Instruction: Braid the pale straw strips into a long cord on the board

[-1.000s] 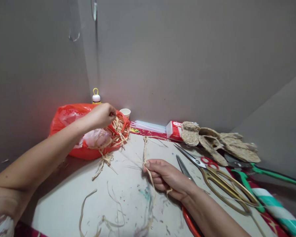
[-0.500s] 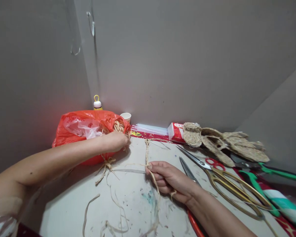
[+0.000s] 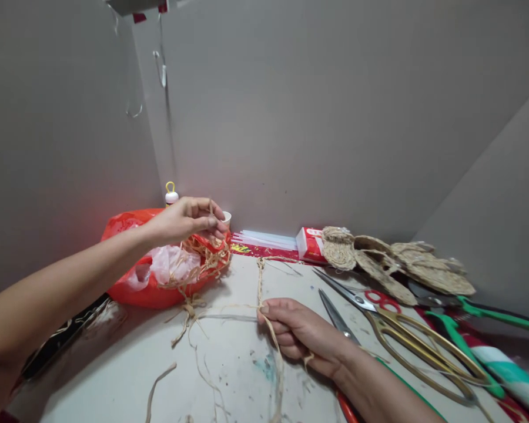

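My left hand [image 3: 198, 218] is raised over the red plastic bag [image 3: 156, 296], finger and thumb pinching what looks like a thin straw strand. Loose dry straw [image 3: 211, 255] spills from the bag's opening just below that hand. On the white table my right hand [image 3: 291, 329] is closed on the lower end of a thin straw braid [image 3: 260, 282]. The braid runs away from me to the far edge of the table. Unbraided strands hang from my right fingers toward me, and one thin strand reaches left. A knotted straw bundle [image 3: 189, 308] lies before the bag.
Large gold-handled scissors [image 3: 417, 338] and a second pair of blades [image 3: 337, 314] lie right of my right hand. Behind them are woven straw pieces [image 3: 379, 255], a red-white box [image 3: 311, 244] and green-handled cutters [image 3: 454, 335]. Grey walls rise behind the paper cup [image 3: 226, 218] and bottle [image 3: 171, 197].
My left hand has lifted up and slightly left from the straw at the bag's mouth, uncovering it. The bag sags lower. My right hand stays on the braid. The view has tilted up slightly.
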Available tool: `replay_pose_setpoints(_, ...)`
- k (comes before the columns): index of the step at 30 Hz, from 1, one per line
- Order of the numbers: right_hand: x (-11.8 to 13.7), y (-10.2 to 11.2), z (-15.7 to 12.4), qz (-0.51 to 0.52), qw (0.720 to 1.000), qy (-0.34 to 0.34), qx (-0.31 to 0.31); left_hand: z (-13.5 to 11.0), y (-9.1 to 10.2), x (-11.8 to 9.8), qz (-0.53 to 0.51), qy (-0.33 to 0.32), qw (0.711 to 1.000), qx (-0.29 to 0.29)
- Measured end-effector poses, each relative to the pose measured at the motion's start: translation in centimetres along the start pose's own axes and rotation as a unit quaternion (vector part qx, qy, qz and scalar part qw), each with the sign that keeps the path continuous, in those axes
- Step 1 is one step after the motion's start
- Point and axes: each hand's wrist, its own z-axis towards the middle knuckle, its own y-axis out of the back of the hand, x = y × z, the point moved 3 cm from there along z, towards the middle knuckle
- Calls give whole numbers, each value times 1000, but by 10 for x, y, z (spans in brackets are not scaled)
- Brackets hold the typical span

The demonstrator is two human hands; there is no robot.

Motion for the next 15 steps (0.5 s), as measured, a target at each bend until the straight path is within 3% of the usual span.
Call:
replay_pose_setpoints(5,-1,2,1,-2,1000,6,7,-10,17,-34,-31,-93,984,-150)
replay_pose_setpoints(9,-1,1,2,0,1000,6,12,-17,36,-54,3,-194,939,-284)
replay_pose_setpoints(15,-1,2,1,0,1000,7,12,-19,56,-77,57,-289,870,-394)
